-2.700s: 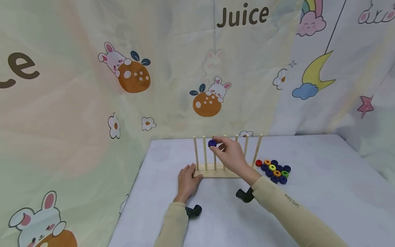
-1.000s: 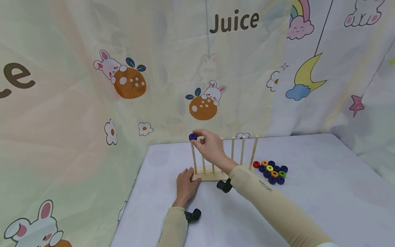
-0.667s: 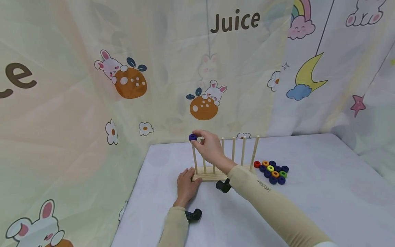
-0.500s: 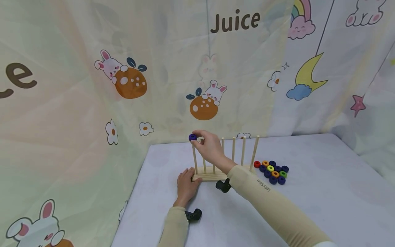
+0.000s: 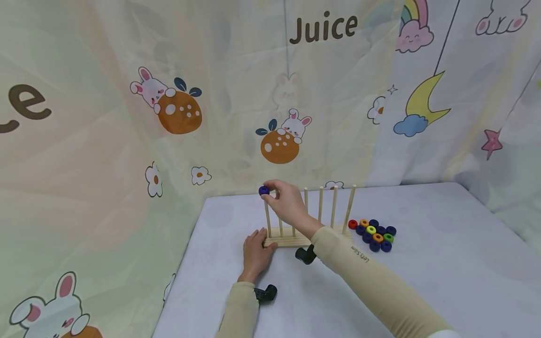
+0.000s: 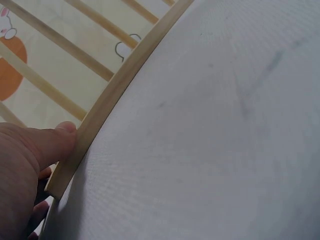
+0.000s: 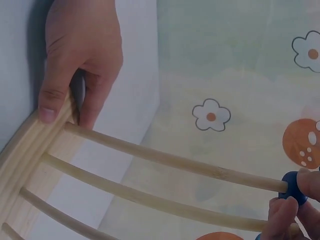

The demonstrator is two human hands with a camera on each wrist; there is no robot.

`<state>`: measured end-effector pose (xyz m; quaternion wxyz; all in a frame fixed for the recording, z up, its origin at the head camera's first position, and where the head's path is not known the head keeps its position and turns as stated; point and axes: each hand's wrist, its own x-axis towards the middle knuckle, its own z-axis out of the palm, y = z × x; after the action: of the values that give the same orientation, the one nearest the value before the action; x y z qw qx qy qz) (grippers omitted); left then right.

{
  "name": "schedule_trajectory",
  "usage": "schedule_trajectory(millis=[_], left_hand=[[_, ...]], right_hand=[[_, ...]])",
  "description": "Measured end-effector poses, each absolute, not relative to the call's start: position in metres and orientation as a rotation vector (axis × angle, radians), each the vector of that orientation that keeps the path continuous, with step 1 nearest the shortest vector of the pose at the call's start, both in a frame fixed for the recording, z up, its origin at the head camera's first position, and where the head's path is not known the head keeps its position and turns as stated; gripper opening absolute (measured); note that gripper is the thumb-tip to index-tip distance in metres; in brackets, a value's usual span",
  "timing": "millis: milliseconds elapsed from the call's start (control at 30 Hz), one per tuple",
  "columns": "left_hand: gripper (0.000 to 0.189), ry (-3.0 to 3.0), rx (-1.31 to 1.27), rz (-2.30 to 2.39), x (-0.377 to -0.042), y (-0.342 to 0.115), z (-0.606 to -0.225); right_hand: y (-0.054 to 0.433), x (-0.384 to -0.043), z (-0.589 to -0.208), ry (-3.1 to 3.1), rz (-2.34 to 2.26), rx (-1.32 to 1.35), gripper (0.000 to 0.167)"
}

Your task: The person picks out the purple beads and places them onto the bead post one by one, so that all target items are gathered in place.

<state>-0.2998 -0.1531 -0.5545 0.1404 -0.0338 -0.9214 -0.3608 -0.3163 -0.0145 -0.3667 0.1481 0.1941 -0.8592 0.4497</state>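
Observation:
A wooden peg stand (image 5: 291, 241) with a row of upright pegs sits on the table. My left hand (image 5: 256, 256) grips its left end, thumb along the front edge (image 6: 70, 150) and fingers behind. My right hand (image 5: 287, 202) pinches a dark blue ring bead (image 5: 264, 190) between thumb and fingers at the top of the leftmost peg. In the right wrist view the blue bead (image 7: 292, 187) surrounds the tip of that peg (image 7: 175, 160). A sliver of blue also shows by the second peg at the lower edge there. My right hand hides some peg tops in the head view.
Right of the stand lies a cluster of ring beads (image 5: 377, 238), mostly dark blue, with red, orange, yellow and green ones. A white cloth covers the table (image 5: 435, 272). Behind it hangs a printed curtain (image 5: 228, 117). Each wrist carries a black camera mount (image 5: 266, 293).
My right hand has carried the blue bead leftward from before the third peg to the top of the leftmost one, then lowered it slightly. The left hand keeps its grip on the stand.

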Motion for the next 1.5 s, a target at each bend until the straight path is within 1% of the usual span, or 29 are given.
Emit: schedule_trajectory(millis=[233,1000,1267,1500], left_hand=[[0.06,-2.682,-0.08,-1.039,-0.302,-0.152,-0.555],[0.061,-2.676,-0.102,-1.001,-0.302,-0.152,-0.555],[0.068,-2.66,-0.083,-1.017,-0.304,-0.153,-0.555],[0.066,-2.644,-0.095,-1.029,-0.301,-0.155,-0.554]], right_hand=[[-0.012,-0.319,-0.374,-2.5,1.283,0.527,0.031],[-0.008,-0.315,-0.385,-2.395,1.349,0.588,0.037],[-0.003,-0.31,-0.379,-2.272,1.395,0.618,0.032],[0.006,-0.304,-0.384,-2.21,1.43,0.623,0.027]])
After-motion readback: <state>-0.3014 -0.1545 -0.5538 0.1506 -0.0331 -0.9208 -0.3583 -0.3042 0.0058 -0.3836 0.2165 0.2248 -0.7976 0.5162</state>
